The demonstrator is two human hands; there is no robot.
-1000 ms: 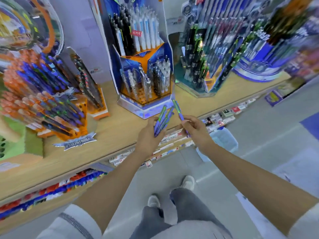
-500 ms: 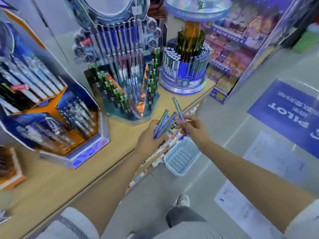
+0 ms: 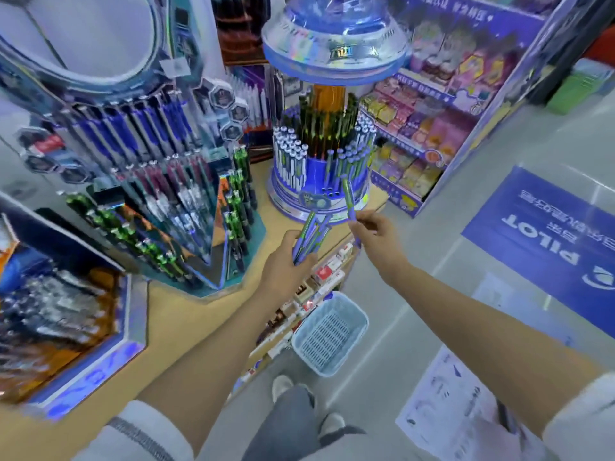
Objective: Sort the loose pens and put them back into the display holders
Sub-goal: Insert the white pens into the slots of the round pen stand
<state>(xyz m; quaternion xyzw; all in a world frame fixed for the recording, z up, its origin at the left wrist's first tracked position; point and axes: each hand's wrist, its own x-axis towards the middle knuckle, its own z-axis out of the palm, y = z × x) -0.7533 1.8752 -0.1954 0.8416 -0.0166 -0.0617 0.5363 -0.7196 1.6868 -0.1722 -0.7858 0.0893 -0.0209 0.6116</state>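
at frame centre the left hand [image 3: 286,261] grips a pen bundle [image 3: 311,236]; the right hand [image 3: 376,232] pinches one upright pen [image 3: 349,199]

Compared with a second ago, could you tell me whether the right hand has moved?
Yes. The right hand has carried its green-and-purple pen toward the round blue pen carousel; the pen's tip now overlaps the carousel's base.

A blue floor sign [image 3: 539,241] at three o'clock carries the brand word PILOT in white capitals, seen upside down. The smaller characters beside it, and pale lettering on the shelf header [image 3: 466,11] at one o'clock, are too blurred to read.
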